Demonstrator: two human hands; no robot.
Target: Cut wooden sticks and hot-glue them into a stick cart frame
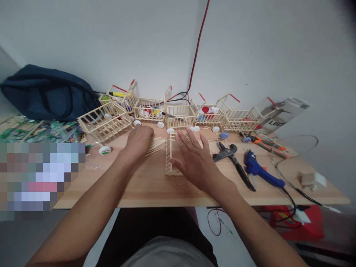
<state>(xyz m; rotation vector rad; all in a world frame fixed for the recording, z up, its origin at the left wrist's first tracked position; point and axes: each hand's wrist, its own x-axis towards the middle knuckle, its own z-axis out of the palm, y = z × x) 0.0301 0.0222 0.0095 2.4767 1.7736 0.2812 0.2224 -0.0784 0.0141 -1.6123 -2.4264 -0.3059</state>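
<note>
My right hand [196, 159] lies over a small basket frame of thin wooden sticks [168, 152], fingers spread, covering much of it. Beside a bundle of loose sticks [156, 147], my left hand [139, 141] is curled with its fingertips turned away; whatever it pinches is hidden. Behind both hands stands a row of stick-built miniature shopping carts, among them a middle cart [180, 121] and a cart with red and white items [208, 115]. A larger stick cart [107, 120] tilts at the left, close to a white bottle cap [105, 150].
To the right lie black-handled pliers [236, 165], a blue glue gun [261, 171] with its cord, and orange-handled pliers [272, 147]. A dark blue bag [50, 92] and piled plastic packets [41, 129] occupy the left. A red-black cable [198, 48] hangs down the wall.
</note>
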